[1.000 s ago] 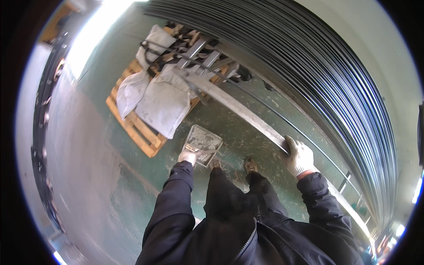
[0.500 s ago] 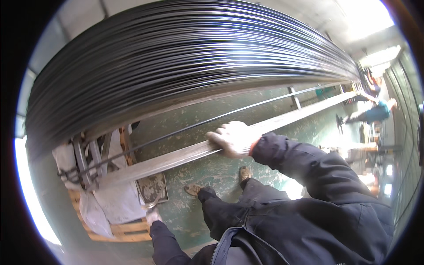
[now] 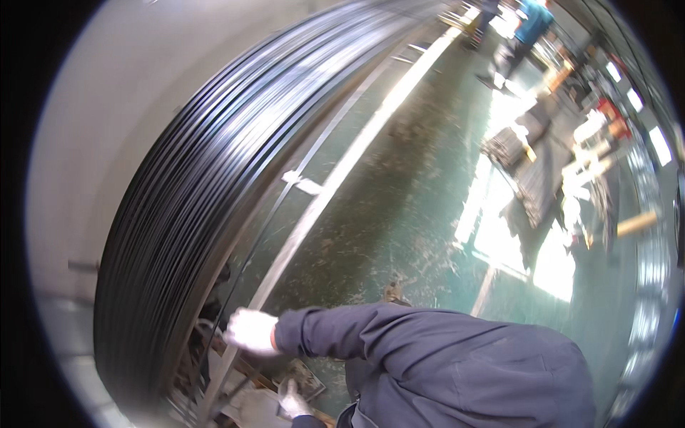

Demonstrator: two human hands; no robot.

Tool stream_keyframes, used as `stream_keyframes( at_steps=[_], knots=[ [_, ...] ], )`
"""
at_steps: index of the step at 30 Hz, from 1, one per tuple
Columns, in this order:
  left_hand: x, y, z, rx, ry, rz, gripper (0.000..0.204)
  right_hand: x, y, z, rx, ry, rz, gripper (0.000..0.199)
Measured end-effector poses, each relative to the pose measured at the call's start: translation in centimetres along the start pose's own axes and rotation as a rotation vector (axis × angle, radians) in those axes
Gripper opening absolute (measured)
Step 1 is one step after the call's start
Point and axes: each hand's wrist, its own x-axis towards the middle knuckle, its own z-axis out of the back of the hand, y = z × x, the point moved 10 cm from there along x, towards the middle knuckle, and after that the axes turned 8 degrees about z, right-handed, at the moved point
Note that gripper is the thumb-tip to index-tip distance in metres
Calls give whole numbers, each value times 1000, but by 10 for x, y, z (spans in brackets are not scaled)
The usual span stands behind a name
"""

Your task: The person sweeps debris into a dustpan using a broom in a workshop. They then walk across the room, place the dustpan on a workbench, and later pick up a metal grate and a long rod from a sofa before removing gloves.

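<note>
My right hand (image 3: 251, 331), in a white work glove, lies closed over a long pale metal rail (image 3: 315, 207). A thin dark rod (image 3: 258, 241) runs alongside, close to its fingertips. Lower down, near the bottom edge, my left hand (image 3: 293, 401), also gloved, is closed beside a pale sheet (image 3: 251, 409). What it holds is blurred and too small to name. Beyond the rail, a large bundle of long dark metal rods (image 3: 207, 167) curves through the view.
A small tray (image 3: 305, 378) lies on the worn green floor (image 3: 385, 235) near my left hand. Far along the rail stands a person in a blue-green top (image 3: 534, 21). Dark stacked material (image 3: 531, 160) sits to the right, among bright sunlit patches.
The view has swung to the right, so the rail and bundle now run steeply upward. My right hand is nearer the rail's close end, and both hands are closer together.
</note>
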Motion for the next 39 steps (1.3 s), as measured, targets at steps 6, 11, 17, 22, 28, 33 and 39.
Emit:
stream_keyframes(
  at_steps=[6, 11, 17, 22, 28, 33, 39],
  knots=[
    [-105, -82, -243, 350, 321, -44, 30, -283, -65, 119, 305, 150, -399, 59],
    [-162, -159, -427, 714, 605, -276, 36, -626, -159, 266, 147, 22, -1353, 50],
    [-193, -246, -587, 899, 800, -396, 31, -805, -75, 327, 268, -107, -1738, 38],
    [-194, -280, -721, 1100, 1076, -299, 29, -767, -17, 316, 883, -142, -1817, 35],
    [-217, -350, -876, 1263, 1407, -459, 30, -731, -50, 354, 744, -409, -1826, 42],
    [-220, -395, -973, 1552, 1501, -507, 34, -723, -90, 309, 749, -449, -1645, 41],
    [-203, -412, -1092, 1653, 1327, -466, 35, -736, -213, 352, 849, -558, -1760, 39]
  ],
)
